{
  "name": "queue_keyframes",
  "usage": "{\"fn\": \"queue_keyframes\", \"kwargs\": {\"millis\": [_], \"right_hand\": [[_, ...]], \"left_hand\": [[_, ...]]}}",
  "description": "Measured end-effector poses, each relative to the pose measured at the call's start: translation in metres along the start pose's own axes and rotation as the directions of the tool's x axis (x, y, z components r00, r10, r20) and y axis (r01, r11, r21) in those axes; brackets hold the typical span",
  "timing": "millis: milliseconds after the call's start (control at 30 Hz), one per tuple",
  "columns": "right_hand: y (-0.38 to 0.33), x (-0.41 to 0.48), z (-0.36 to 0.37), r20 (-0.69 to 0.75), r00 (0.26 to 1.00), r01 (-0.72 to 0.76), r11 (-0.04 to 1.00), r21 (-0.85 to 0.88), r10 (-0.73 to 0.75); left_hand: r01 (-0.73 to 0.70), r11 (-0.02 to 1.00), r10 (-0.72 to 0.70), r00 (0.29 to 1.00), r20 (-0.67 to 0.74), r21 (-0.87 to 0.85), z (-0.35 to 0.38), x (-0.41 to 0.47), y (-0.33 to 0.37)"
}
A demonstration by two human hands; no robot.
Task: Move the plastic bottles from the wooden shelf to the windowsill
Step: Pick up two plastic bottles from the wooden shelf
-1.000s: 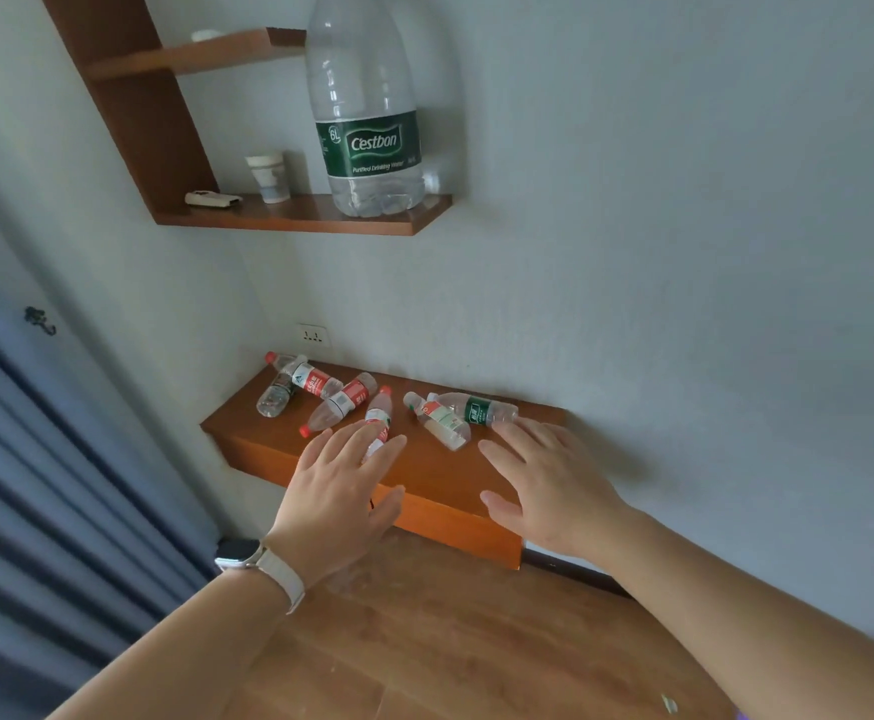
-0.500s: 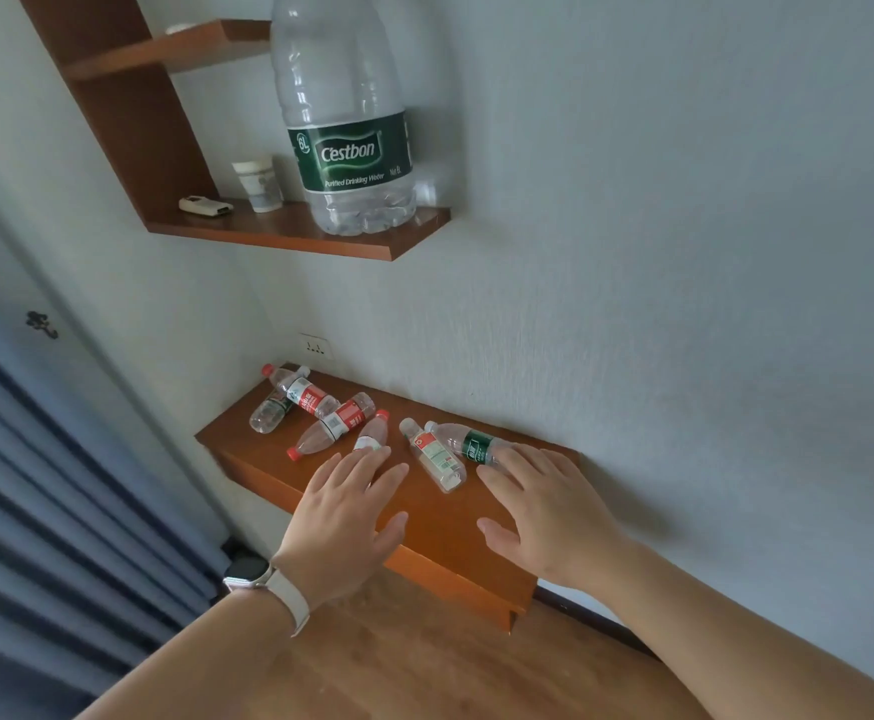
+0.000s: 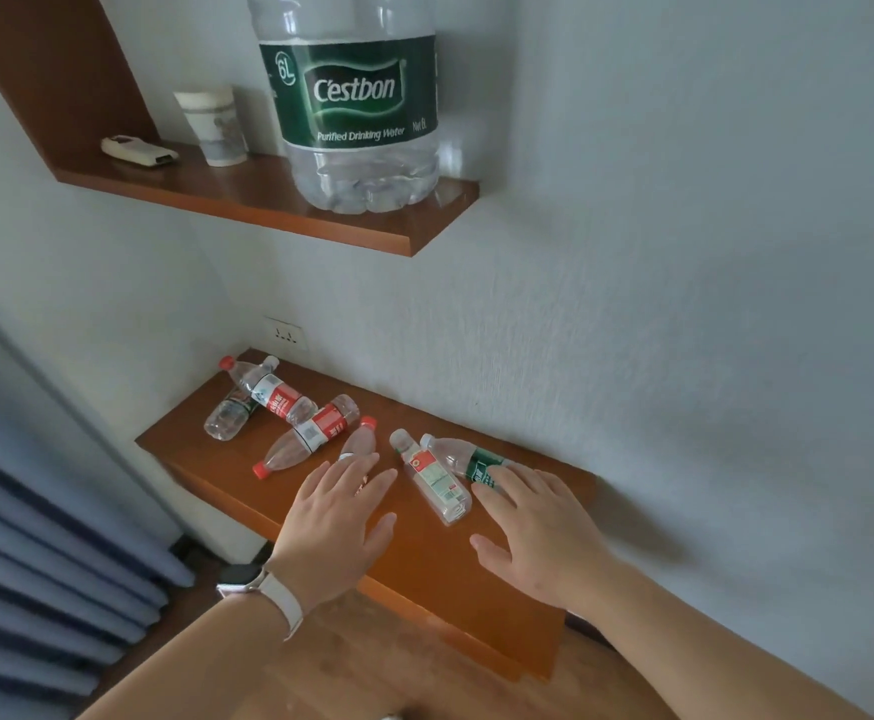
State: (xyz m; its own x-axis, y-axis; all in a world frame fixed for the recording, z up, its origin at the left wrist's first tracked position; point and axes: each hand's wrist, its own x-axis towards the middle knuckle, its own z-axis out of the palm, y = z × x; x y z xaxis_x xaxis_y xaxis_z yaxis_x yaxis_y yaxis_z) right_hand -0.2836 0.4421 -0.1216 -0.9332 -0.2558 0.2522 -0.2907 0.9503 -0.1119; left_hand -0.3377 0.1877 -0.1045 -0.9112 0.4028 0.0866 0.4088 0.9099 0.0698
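Observation:
Several small plastic bottles lie on their sides on the low wooden shelf (image 3: 424, 558). My left hand (image 3: 333, 527), fingers straight and spread, hovers over a red-capped bottle (image 3: 362, 441), covering its lower part. My right hand (image 3: 538, 522), also flat and spread, has its fingertips over the green-labelled bottle (image 3: 463, 459). Between the hands lies a white-labelled bottle (image 3: 434, 480). Further left are a red-labelled bottle (image 3: 312, 433), another red-labelled one (image 3: 268, 389) and a dark-labelled bottle (image 3: 229, 415) partly under it. Neither hand holds anything.
A higher wooden shelf (image 3: 268, 200) carries a large 6 L Cestbon bottle (image 3: 356, 101), a paper cup (image 3: 214, 127) and a small white remote (image 3: 138, 150). A wall socket (image 3: 285, 333) sits above the low shelf. Blue curtains (image 3: 34, 563) hang at the left. Wooden floor lies below.
Both hands have moved forward over the low shelf toward the bottles. The view has come closer, so the shelves and bottles look larger.

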Motion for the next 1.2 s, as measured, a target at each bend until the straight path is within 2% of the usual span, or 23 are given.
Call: {"fn": "queue_keyframes", "kwargs": {"millis": [200, 367, 500, 700, 867, 1033, 1200], "right_hand": [[-0.011, 0.067, 0.032, 0.093, 0.996, -0.01, 1.0, -0.01, 0.011], [-0.023, 0.106, 0.056, 0.155, 0.986, -0.06, 0.998, -0.02, 0.062], [-0.026, 0.118, 0.07, 0.139, 0.985, -0.093, 0.994, -0.056, 0.1], [-0.007, 0.134, 0.102, 0.243, 0.96, -0.126, 0.988, -0.084, 0.143], [0.012, 0.142, 0.141, 0.361, 0.911, -0.18, 0.98, -0.083, 0.198], [0.029, 0.145, 0.177, 0.429, 0.858, -0.341, 0.938, 0.068, 0.281], [0.031, 0.152, 0.2, 0.445, 0.83, -0.431, 0.893, 0.131, 0.336]], "left_hand": [[-0.007, 0.998, 0.006, 1.0, -0.004, -0.063, 0.016, 0.044, -0.064], [0.025, 0.996, -0.02, 0.998, 0.057, -0.083, 0.048, 0.068, -0.107], [0.037, 0.989, -0.021, 0.993, 0.112, -0.141, 0.071, 0.078, -0.124], [0.076, 0.977, -0.045, 0.987, 0.156, -0.199, 0.103, 0.095, -0.133], [0.28, 0.917, -0.209, 0.944, 0.255, -0.285, 0.123, 0.11, -0.127], [0.552, 0.741, -0.388, 0.817, 0.426, -0.382, 0.136, 0.115, -0.118], [0.673, 0.623, -0.475, 0.73, 0.491, -0.399, 0.148, 0.13, -0.113]]}}
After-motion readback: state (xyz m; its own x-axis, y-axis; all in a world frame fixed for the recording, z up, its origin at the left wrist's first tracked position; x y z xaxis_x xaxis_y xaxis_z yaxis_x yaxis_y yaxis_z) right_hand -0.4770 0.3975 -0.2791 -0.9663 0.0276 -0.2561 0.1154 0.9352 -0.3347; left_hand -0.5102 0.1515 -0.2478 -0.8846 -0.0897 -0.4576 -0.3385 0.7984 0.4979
